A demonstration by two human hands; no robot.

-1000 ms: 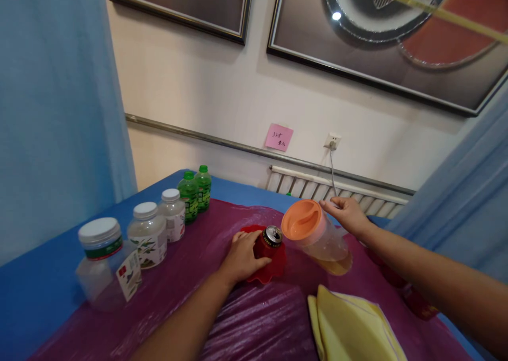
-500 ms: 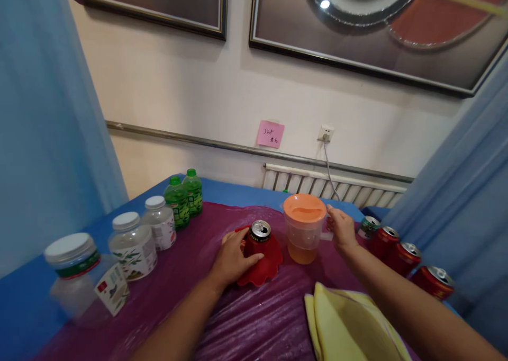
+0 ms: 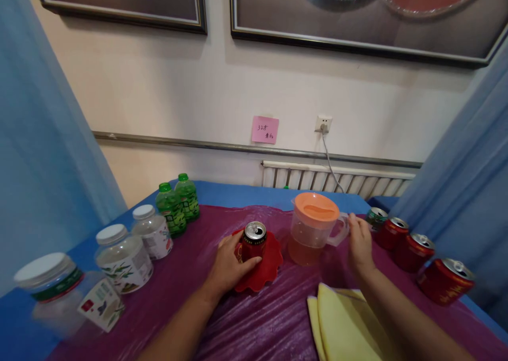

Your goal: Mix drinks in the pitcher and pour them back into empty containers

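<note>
Red metal drink can with a silver top [image 3: 256,250] is held upright by the left hand [image 3: 227,267], thumb and fingers curled about its side, on a red dish with a scalloped rim [image 3: 273,263]. Nearest, at right, a folded yellow cloth [image 3: 349,318] is laid on the purple plastic sheet [image 3: 246,329] spread over the blue-covered table [image 3: 238,191]. Beyond it, the right hand [image 3: 360,243] is held unclenched, grasping nothing, beside the handle of a see-through plastic pitcher with an orange lid [image 3: 311,239]; whether the handle is brushed by the fingertips cannot be told. The step in hand is judged to be the steadying of the can; for the next move, an upright can and a firm hold would be called for. Little room is left between dish and pitcher; more is offered between dish and the white-lidded see-through jars [image 3: 127,265]. At right, a row of red and green cans [image 3: 413,253] is set close to the table's edge. Farther off, two green plastic bottles [image 3: 170,213] are stood at the back left, and a white ribbed radiator [image 3: 313,178] is seen past the far edge.
</note>
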